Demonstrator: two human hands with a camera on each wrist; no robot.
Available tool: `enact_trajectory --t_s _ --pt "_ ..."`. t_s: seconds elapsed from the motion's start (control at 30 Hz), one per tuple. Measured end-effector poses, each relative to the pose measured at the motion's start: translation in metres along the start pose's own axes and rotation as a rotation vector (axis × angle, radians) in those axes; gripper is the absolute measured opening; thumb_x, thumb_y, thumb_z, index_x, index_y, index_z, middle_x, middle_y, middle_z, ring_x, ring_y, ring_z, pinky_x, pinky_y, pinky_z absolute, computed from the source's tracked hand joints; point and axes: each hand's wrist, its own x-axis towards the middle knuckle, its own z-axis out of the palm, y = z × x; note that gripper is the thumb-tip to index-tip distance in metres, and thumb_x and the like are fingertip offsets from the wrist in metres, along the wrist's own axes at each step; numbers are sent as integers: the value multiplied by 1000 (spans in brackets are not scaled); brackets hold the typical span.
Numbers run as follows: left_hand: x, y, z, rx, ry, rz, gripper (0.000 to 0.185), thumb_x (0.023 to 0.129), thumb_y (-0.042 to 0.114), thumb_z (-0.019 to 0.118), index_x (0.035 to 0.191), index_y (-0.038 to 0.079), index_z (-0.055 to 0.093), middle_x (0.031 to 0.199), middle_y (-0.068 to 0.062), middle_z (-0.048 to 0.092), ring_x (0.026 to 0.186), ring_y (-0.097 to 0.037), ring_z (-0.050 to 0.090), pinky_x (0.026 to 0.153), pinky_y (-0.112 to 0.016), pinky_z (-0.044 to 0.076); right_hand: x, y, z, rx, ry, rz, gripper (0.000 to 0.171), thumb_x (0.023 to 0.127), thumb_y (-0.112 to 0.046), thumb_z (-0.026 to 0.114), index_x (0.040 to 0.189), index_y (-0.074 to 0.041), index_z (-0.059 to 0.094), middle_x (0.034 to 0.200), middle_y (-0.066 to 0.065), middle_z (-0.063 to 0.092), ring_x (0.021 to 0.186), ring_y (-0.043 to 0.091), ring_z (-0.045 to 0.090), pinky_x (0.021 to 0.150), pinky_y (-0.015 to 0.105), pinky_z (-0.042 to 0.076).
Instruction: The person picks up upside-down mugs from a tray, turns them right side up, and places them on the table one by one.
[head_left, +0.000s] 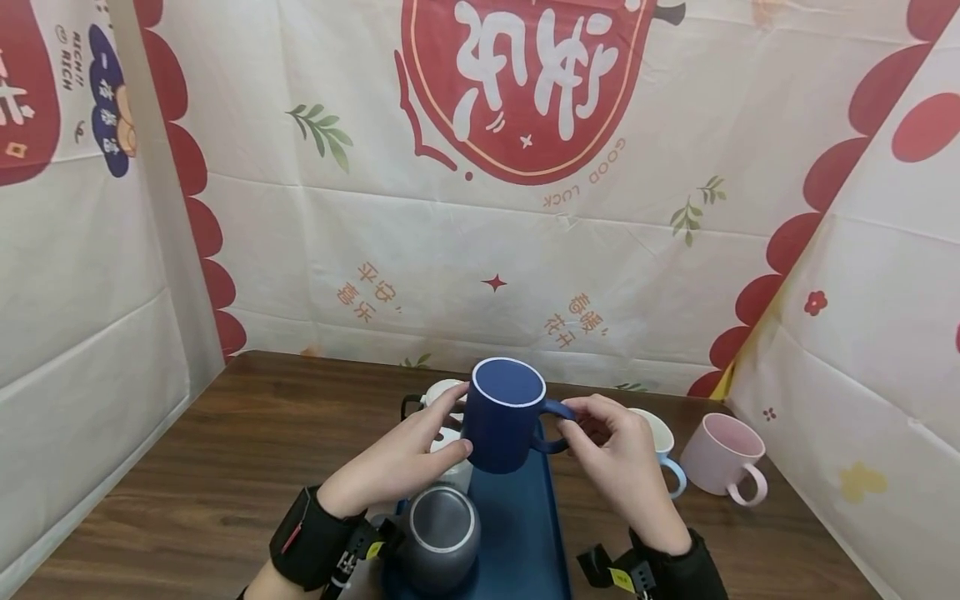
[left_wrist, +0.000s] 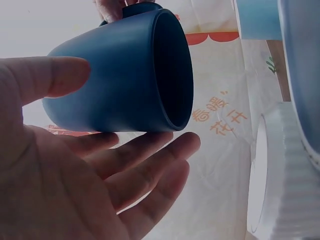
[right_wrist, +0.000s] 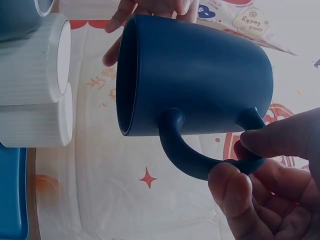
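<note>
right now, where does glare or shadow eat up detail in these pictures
Head view: fairly even light, navy mug clear; left wrist view: upper left blown out white, mug's inside nearly black; right wrist view: upper right washed out, mug's inside dark.

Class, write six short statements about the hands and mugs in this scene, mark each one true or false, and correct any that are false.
1. The right hand pinches the handle of the dark blue mug. True.
2. The grey cup stands on the blue tray. True.
3. The dark blue mug stands on the blue tray. False: it is held up off the blue tray.
4. The left hand is at the side of the dark blue mug away from its handle. True.
5. The pink mug is on the blue tray. False: the pink mug stands on the wooden table.
6. The dark blue mug is upside down. False: its opening faces up.
</note>
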Motion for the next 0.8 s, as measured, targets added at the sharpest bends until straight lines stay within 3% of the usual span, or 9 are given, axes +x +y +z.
enact_trajectory --t_s 0.17,0.5,0.8 --pt "-1 4 -1 2 23 11 68 101 24 53 159 24 17 145 -10 46 124 -30 51 94 -56 46 1 3 0 43 6 27 11 88 2 72 98 -3 74 81 2 67 63 12 64 56 25 53" --pt "-3 8 -1 -27 33 29 74 101 20 54 160 24 9 144 -11 49 133 -29 47 101 -62 38 0 1 1 86 -15 130 12 91 0 69 103 0 72 82 7 69 59 12 64 57 27 55" --pt "-4 11 -3 -6 49 52 72 101 18 53 160 23 12 140 -12 53 125 -29 53 99 -59 41 3 1 -1 138 -33 211 13 94 -3 66 105 2 71 88 11 70 60 19 66 58 28 56"
